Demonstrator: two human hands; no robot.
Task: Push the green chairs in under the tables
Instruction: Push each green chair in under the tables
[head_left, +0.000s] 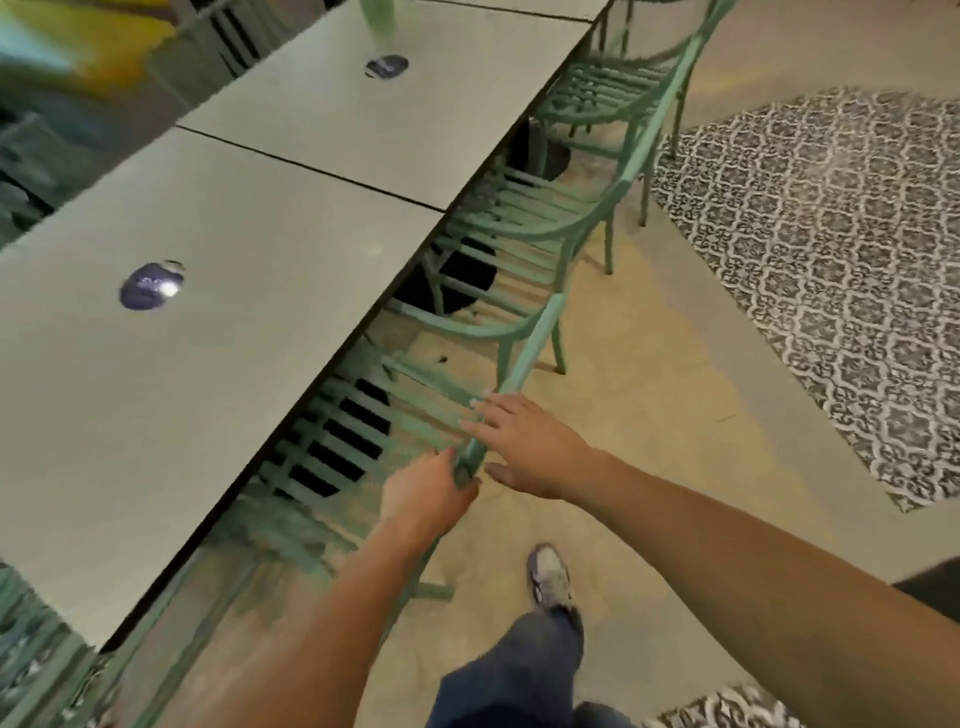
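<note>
A row of pale, smooth square tabletops (218, 332) runs away from the person, butted edge to edge with thin dark seams between them. Along their right edge stand green chairs with slatted seats and thin curved frames, the paint looking worn and patchy on the closest one.

The nearest green chair (363, 431) sits with its slatted seat partly under the right edge of the near tabletop, its top back rail running diagonally out from that edge. The left hand (428, 493) has its grip clenched around the lower end of that rail, fingers wrapped over the narrow bar. The right hand (524, 447) lies just above it on the same rail with fingers straight and spread, its grip released, the flat of the fingers against the bar.

Two more green chairs (524, 228) stand further along the same edge, seats tucked partly beneath the tabletops, backs leaning out over the floor.

A round, glossy dark blue disc (151, 286) lies on the near tabletop, and another (386, 66) on the next one.

The floor (649, 395) is plain beige and matte, with a rounded patch of grey-and-white patterned tile (831, 260) to the right. A leg in dark jeans and a scuffed sneaker (551, 574) stands on the floor below the hands.
</note>
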